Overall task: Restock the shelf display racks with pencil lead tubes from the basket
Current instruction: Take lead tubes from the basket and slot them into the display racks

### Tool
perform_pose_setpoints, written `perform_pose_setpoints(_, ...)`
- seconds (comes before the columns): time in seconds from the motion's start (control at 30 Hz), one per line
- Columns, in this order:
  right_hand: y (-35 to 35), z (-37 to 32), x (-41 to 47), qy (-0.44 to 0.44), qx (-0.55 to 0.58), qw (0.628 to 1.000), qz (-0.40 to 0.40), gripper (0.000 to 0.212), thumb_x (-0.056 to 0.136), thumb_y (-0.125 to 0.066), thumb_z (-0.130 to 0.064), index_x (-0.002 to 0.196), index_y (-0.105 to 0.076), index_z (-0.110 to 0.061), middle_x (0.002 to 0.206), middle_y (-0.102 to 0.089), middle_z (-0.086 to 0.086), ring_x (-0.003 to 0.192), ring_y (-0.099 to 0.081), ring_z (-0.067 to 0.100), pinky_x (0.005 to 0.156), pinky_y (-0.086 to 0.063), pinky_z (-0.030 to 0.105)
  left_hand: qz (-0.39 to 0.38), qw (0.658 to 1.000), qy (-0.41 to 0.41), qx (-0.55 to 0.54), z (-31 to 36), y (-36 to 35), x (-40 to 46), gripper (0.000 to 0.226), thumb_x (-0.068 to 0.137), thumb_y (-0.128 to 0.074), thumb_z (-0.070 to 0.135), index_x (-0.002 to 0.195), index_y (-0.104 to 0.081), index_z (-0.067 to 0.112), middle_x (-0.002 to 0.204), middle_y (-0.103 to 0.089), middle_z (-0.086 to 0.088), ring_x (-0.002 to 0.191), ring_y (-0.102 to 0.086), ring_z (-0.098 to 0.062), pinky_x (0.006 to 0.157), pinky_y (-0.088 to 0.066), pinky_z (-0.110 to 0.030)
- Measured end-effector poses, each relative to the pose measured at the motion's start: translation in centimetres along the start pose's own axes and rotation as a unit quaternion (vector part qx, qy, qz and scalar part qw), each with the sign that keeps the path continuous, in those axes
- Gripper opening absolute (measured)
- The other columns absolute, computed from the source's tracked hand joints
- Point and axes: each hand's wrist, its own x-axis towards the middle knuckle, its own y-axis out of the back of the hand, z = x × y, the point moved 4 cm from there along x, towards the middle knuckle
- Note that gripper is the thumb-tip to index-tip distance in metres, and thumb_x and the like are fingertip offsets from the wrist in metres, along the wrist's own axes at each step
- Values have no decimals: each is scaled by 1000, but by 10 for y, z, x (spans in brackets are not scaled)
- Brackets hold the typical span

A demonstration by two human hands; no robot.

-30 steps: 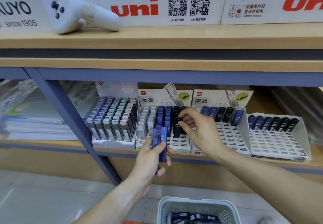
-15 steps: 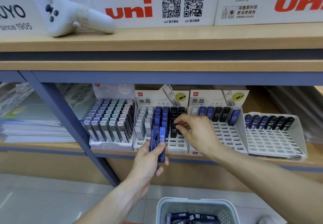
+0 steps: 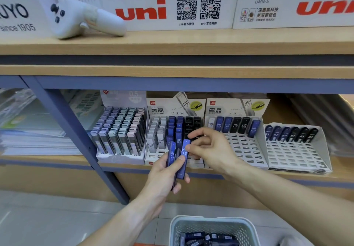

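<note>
Basket (image 3: 212, 226) cut off by bottom edge

I see my left hand (image 3: 164, 173) gripping a few blue lead tubes (image 3: 183, 157) upright before the second display rack (image 3: 173, 130). My right hand (image 3: 212, 150) pinches the top of the front tube. The white basket (image 3: 212, 230) below holds more tubes. A white controller (image 3: 82, 18) lies on the upper shelf (image 3: 191, 42).

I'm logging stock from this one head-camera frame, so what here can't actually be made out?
- Basket: cut off by the bottom edge; tube count unknown.
- Second rack: front slots hidden behind the left hand and right hand.
- Left hand's blue tubes: overlapping, number unclear.
- Far-left papers: blurred, unreadable.
</note>
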Motion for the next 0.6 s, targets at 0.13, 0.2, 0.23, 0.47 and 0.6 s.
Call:
perform_pose_setpoints(0.13,-3,-2,3,18,12,999,39,27,85,-79,-6,104,-66,-20,82,-75,8,80,-75,27,81,-63,44,45,998,27,-35,-2,11,2,22,105,-55,26,118,-66,13,91,-75,-11,58,-62,-22,34,-31,-23)
perform_pose_setpoints(0.2,-2,-4,4,44,6,996,74,25,85,-80,-7,101,-67,-22,83,-74,8,80,-74,27,81,-62,44,77,995,41,-42,-3,21,4,25,106,-52,30,121,-64,15,92,-75,-14,58,-63,-23,34,-32,-23)
perform_pose_setpoints(0.23,-3,-5,5,59,3,994,89,24,85,-80,-7,99,-68,-23,82,-74,7,80,-73,26,80,-62,43,90,994,44,-33,-3,27,4,26,106,-50,33,123,-62,16,89,-75,-14,58,-63,-22,34,-32,-23)
perform_pose_setpoints(0.47,-15,-9,8,192,-148,962,123,21,89,-74,-7,99,-65,-24,85,-70,-11,81,-68,3,75,-57,19,111,992,67,-7,-3,50,-4,25,104,-53,39,122,-63,25,61,-40,6,49,-28,-10,41,-13,-19)
perform_pose_setpoints(0.6,-21,-8,7,233,-222,940,113,20,90,-74,-7,99,-65,-22,82,-67,-17,80,-66,1,74,-56,17,74,989,98,-85,-2,50,-5,32,101,-46,23,122,-64,6,64,-40,2,49,-27,-13,44,-11,-24)
